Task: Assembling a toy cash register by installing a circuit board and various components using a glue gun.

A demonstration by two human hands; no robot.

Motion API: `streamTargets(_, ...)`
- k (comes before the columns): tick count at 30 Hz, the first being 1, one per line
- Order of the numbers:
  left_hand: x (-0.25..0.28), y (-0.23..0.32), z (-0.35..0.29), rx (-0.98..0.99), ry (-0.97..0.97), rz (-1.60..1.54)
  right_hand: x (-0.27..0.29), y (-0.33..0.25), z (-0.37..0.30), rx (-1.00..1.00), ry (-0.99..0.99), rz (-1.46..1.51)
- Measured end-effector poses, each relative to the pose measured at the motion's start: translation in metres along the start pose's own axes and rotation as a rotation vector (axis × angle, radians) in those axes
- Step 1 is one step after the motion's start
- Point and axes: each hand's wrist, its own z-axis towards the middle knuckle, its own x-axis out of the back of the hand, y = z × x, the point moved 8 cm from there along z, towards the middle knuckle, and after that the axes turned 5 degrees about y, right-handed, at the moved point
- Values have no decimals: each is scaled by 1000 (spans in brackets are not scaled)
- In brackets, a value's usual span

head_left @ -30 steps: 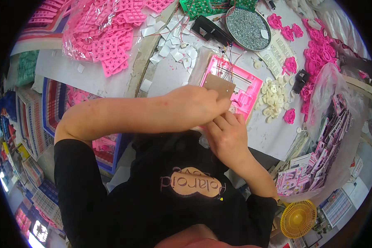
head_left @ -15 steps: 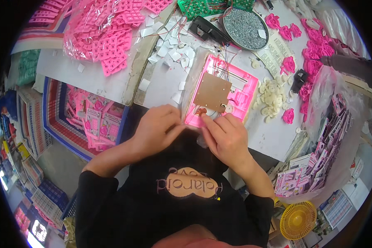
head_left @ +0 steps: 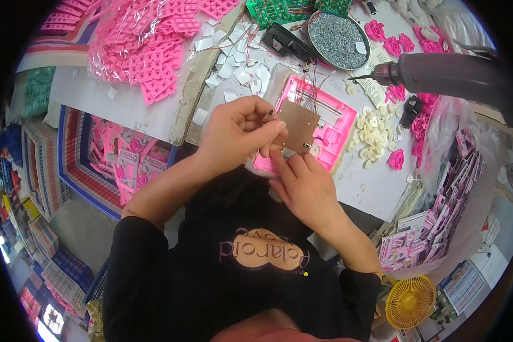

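Observation:
A pink plastic casing (head_left: 341,108) lies at the table's front edge, with a brown circuit board (head_left: 300,121) set in it and thin wires leading off its far side. My left hand (head_left: 240,134) is over the casing's left side, thumb and fingers pinched near the board's left edge. Something small shows by its fingertips, too small to name. At the board's near left corner my right hand (head_left: 306,185) has its thumb and fingers closed together, their tips almost meeting the left hand's. What they grip is hidden.
A dark electric screwdriver (head_left: 433,74) reaches in from the right. Behind the casing stand a round dish of small screws (head_left: 328,34) and green circuit boards (head_left: 268,11). White plastic discs (head_left: 373,134) lie to the right, bagged pink keypads (head_left: 154,57) far left, a blue-rimmed crate (head_left: 74,165) below them.
My left hand has moved right and up, over the board's left edge, with its fingers pinched. My right hand has shifted slightly. The screwdriver has swung further in from the right.

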Motion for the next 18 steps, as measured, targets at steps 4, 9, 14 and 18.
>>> streamTargets(4, 0, -9, 4, 76, 10, -51, 6, -2, -1, 117, 26, 18)
streamTargets(9, 4, 0, -8, -236, -28, 375, 13, 13, -5, 41, -32, 207)
streamTargets(14, -14, 18, -25, -417, -135, 684, 14, -1, -2, 60, 129, 35)
streamTargets(18, -29, 22, -33, -543, -200, 779, 40, 12, -12, 16, 278, 196)
